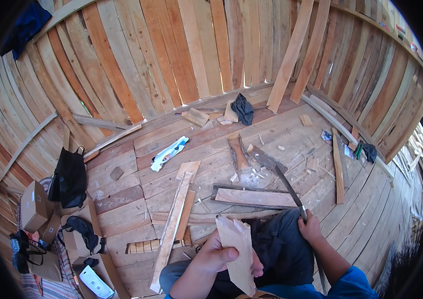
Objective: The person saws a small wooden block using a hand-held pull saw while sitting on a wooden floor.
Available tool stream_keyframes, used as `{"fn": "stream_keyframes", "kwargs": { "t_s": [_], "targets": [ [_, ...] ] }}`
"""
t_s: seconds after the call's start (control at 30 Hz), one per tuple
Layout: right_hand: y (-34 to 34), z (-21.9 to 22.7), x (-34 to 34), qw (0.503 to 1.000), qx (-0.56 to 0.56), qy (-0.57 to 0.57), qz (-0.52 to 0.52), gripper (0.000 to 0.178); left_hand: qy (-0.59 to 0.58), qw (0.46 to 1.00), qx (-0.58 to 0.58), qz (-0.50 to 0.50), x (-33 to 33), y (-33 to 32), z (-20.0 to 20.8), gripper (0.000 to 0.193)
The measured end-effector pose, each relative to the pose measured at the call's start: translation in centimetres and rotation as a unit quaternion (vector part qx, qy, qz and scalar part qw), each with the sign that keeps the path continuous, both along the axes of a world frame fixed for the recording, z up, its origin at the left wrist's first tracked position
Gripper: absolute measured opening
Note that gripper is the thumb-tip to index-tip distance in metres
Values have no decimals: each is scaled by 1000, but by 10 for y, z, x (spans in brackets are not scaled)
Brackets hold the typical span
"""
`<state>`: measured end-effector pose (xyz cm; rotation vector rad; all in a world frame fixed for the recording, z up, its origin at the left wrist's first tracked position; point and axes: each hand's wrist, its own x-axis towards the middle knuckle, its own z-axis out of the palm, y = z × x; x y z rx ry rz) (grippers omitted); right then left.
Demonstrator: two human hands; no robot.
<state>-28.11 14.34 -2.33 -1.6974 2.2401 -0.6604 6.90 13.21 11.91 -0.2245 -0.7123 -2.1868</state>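
My left hand (217, 255) grips a short, pale piece of board (237, 249) with rough, splintered ends, tilted upright over my lap. The thumb lies across its face. My right hand (312, 226) is closed round the handle of a machete (288, 185) beside my right knee. Its long, dark blade points forward and left, over the floor. Just beyond my knees lies a flat board with dark bark edges (256, 197). A dark chunk of wood (266, 158) lies near the blade tip, with a brown block (239, 152) next to it.
Long planks (175, 224) lie at my left, another plank (339, 169) at right. Cardboard boxes (34, 205) and a black bag (68, 177) stand far left. A white-blue plastic wrapper (170, 153) and wood chips litter the plank floor. Two boards (291, 55) lean on the wall.
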Motion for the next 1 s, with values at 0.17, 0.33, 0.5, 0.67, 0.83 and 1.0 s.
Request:
{"fn": "stream_keyframes", "kwargs": {
  "t_s": [0.17,0.33,0.5,0.67,0.83,1.0],
  "targets": [
    [-1,-3,-1,1000,2,1,-4,31,61,998,-15,6,-10,-3,1,51],
    [0,-1,1,1000,-5,-5,-7,31,74,997,-13,-3,-12,-3,-1,51],
    [-1,1,2,1000,1,-10,-4,32,49,999,-3,-7,-10,-4,-2,54],
    [0,0,1,1000,5,-7,-8,31,12,1000,-1,13,-10,-5,-3,58],
    [0,-2,-1,1000,13,-20,-7,32,-76,992,-62,82,-14,-19,4,47],
    [-3,4,-4,999,13,-43,-6,34,-389,875,-131,258,-14,-65,-50,36]
  ]
}}
